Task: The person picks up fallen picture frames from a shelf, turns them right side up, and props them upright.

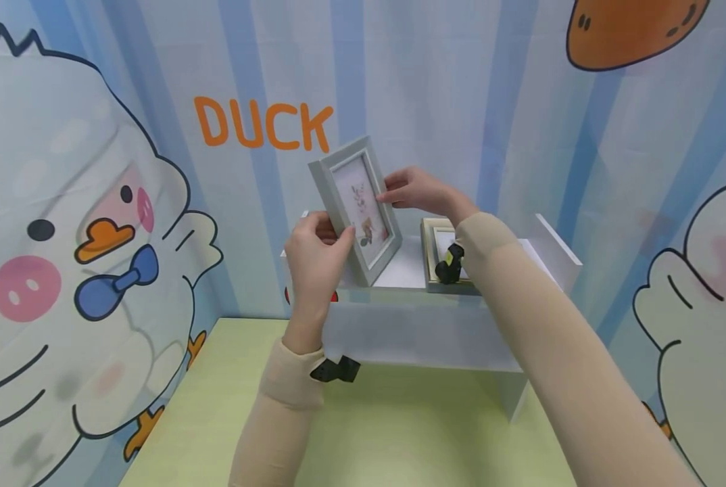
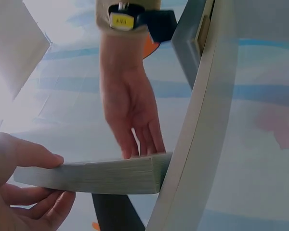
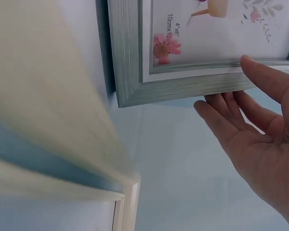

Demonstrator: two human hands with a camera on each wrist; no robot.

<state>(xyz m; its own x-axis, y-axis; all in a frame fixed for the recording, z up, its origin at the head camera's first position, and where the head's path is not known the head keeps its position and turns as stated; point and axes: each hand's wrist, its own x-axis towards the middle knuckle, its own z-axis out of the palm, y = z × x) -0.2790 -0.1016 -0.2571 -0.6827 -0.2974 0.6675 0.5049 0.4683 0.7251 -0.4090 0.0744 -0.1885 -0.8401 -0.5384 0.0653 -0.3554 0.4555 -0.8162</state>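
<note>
A grey picture frame (image 1: 369,210) with a floral print stands tilted at the left of a white shelf (image 1: 408,260), its lower edge at the shelf top. My left hand (image 1: 317,260) grips its left side, thumb on the front and fingers behind. On the opposite side, my right hand (image 1: 420,193) pinches the edge. The right wrist view shows that thumb on the frame's front (image 3: 183,86), with the fingers curled behind. From the left wrist view, a dark flap (image 2: 116,211) hangs under the frame's grey side (image 2: 106,175).
Right of the held frame, a cream frame (image 1: 428,253) lies on the shelf with a grey one (image 1: 451,288) under it, partly hidden by my right forearm. An upright white side panel (image 1: 558,243) bounds the shelf. Below is a yellow-green table (image 1: 399,433); a duck-print curtain (image 1: 290,61) hangs behind.
</note>
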